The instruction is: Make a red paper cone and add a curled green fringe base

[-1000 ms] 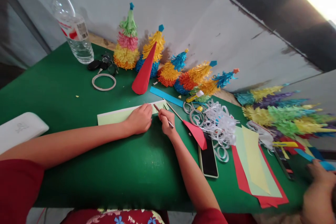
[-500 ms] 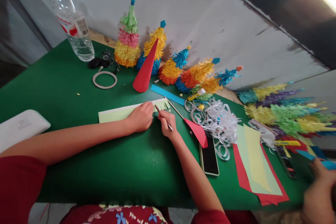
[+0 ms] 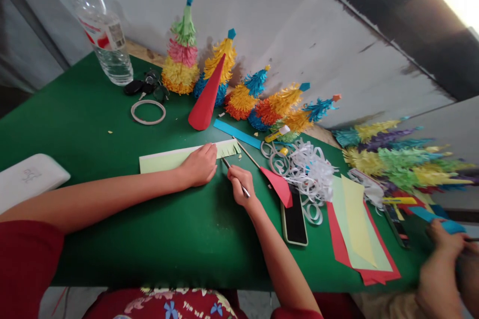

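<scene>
My left hand [image 3: 199,165] lies flat on a pale green paper strip [image 3: 159,161] with a white upper edge. Short slits form a fringe at the strip's right end. In my right hand [image 3: 241,184] is a slim craft knife [image 3: 225,163], held like a pen. Its tip is close to the strip's lower edge, just right of my left fingers; whether it touches the paper I cannot tell. A thin stick [image 3: 246,152] and a red paper piece [image 3: 277,187] lie to the right. Behind the strip are a blue paper strip [image 3: 237,133] and an upright red paper cone [image 3: 207,97].
Fringed paper trees [image 3: 182,57] line the wall. A water bottle [image 3: 112,52], keys [image 3: 147,84] and a tape roll [image 3: 148,112] stand at the back left. White curled strips [image 3: 312,169], a phone [image 3: 294,219] and coloured sheets [image 3: 359,219] lie right, near another person's hand [image 3: 443,239].
My right hand has drawn the knife slightly down, towards me, off the strip's fringed part. My left hand stays on the paper. The other person's hands at the right have shifted with a blue strip.
</scene>
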